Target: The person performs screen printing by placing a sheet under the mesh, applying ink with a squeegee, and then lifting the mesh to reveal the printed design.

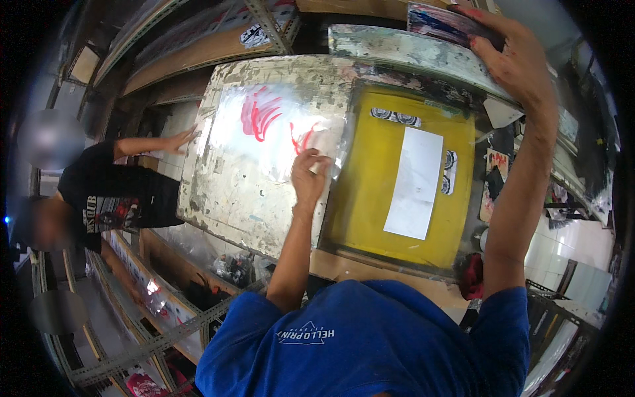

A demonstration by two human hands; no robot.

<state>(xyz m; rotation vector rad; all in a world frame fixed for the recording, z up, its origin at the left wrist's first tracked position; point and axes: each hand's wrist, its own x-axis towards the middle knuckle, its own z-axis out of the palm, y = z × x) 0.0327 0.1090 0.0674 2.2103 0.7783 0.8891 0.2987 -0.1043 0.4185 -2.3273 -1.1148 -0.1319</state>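
Observation:
My left hand [309,173] is over the right edge of a worn, pale work board [245,212]. Its fingers are curled together; what they grip, if anything, I cannot make out. Beside it lie red ink strokes [263,116] on a shiny whitish area of the board. At the far right, my right hand [512,63] is closed around a squeegee [433,21] smeared with dark and red ink. Between my arms lies a yellow printing screen [364,192]. A white paper strip [413,185] rests on it, next to black-and-white printed designs [395,118].
At the left, another person in a dark shirt [89,182] reaches a hand [177,141] to the board's edge. A paint-stained ledge [397,46] runs along the far side. Metal shelving [268,23] stands behind, and a wooden rack [165,268] is at the lower left.

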